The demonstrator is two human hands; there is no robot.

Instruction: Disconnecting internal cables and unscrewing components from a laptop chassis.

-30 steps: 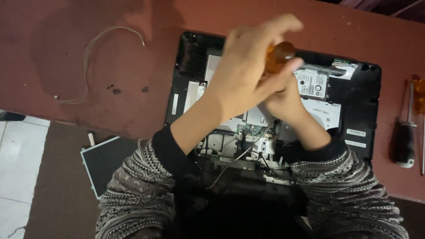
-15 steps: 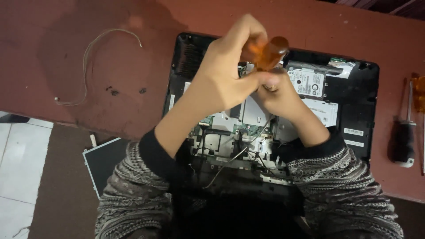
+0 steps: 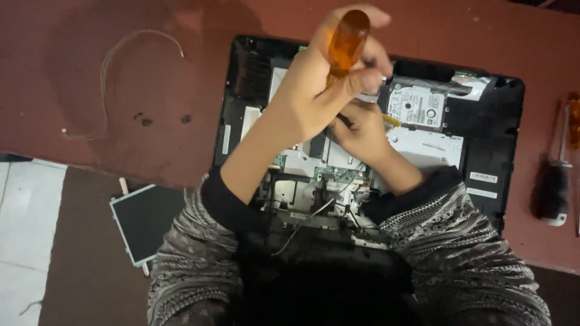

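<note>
Since half a second ago the left hand (image 3: 314, 90) has lifted and tipped the screwdriver (image 3: 345, 41), so its orange handle now stands higher against the top edge of the laptop (image 3: 483, 151); the right hand (image 3: 356, 130) has barely shifted. The left hand is clamped around the handle, fingers wrapped and thumb over the top. The right hand sits just below it, fingers drawn together near the shaft, over the metal plates in the middle of the open chassis; whether it pinches the shaft or a screw I cannot tell, as the left hand covers it.

To do this well, I judge the shaft should stand square to the board, with the lower hand steadying the tip so it does not skid onto the hard drive (image 3: 417, 107) just beside it or the loose wires (image 3: 314, 211) near the hinge. Firm downward pressure with slow turns would spare the screw head.

The laptop lies open, back up, on a reddish-brown table (image 3: 151, 78). A thin pale cable (image 3: 109, 60) curls on the table to the left, well apart. A second, black-handled screwdriver (image 3: 553, 193) rests at the right edge. Below the table's left part, a flat panel (image 3: 145, 220) leans on a brown mat beside pale floor tiles (image 3: 24, 223).
</note>
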